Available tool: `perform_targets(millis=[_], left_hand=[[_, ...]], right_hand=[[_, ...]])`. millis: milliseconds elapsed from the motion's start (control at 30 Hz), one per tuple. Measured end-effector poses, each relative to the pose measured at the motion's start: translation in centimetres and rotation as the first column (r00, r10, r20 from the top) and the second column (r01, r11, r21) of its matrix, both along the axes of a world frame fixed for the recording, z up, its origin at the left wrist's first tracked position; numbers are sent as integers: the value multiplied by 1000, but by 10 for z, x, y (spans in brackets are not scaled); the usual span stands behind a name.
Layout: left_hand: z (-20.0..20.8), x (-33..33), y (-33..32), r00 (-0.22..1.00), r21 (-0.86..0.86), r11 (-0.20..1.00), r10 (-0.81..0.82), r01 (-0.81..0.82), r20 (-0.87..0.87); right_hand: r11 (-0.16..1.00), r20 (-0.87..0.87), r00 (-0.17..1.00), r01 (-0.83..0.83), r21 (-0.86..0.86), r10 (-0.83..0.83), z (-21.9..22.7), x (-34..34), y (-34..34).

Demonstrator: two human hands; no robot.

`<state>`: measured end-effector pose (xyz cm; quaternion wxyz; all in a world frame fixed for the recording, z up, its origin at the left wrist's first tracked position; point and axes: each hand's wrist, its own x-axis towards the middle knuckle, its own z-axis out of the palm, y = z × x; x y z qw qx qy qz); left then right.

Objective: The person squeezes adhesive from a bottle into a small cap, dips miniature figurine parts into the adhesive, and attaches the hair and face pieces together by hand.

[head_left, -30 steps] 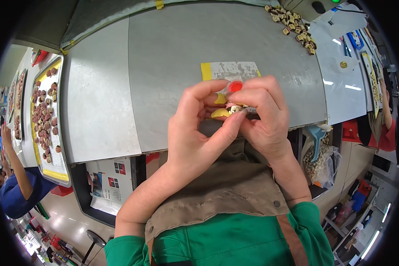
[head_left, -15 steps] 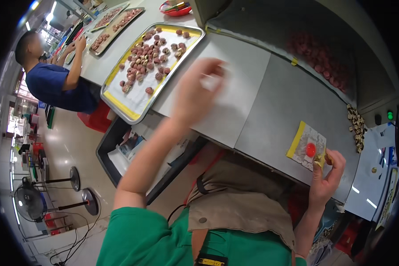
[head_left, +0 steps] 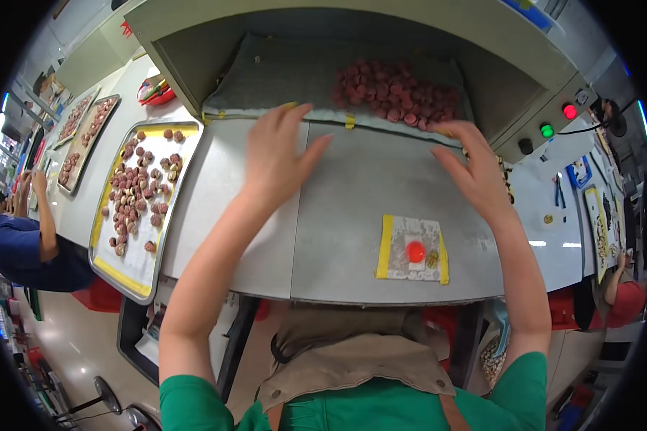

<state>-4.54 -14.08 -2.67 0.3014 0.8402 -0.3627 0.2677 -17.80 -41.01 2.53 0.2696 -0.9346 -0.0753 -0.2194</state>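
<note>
My left hand (head_left: 280, 154) is stretched out flat over the grey table (head_left: 352, 187), fingers apart and empty, its fingertips near the edge of a dark conveyor mat (head_left: 280, 79). My right hand (head_left: 474, 169) reaches forward on the right, open and empty, close to a heap of reddish-pink round pieces (head_left: 395, 90) lying on the mat inside a hooded machine opening. Near the table's front edge lies a grey pad with yellow side strips (head_left: 412, 248), with a red round button (head_left: 415, 252) and a small brownish piece (head_left: 432, 258) on it.
A metal tray (head_left: 133, 194) with several brown and pink pieces sits at the left, more trays (head_left: 86, 129) beyond it. A person in a blue shirt (head_left: 21, 244) works at far left. Red (head_left: 569, 110) and green (head_left: 546, 130) lamps sit on the machine's right. Another person in red (head_left: 622, 302) is at right.
The view has swung to the machine opening. My left hand left the tray side and my right hand left the pad; both now reach forward, open, toward the mat.
</note>
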Motion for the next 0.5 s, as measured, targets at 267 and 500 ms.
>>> perform_targets(millis=[267,500], left_hand=[[-35,77,-117,967,-206,967,101,-151,-234],[-7,69,-85,908,-381,924,-176,20,-380]], right_hand=[[943,-91,949,283,-176,-302,-37,192,-59],[856,-412,903,118,503,118,-37,246,-8]])
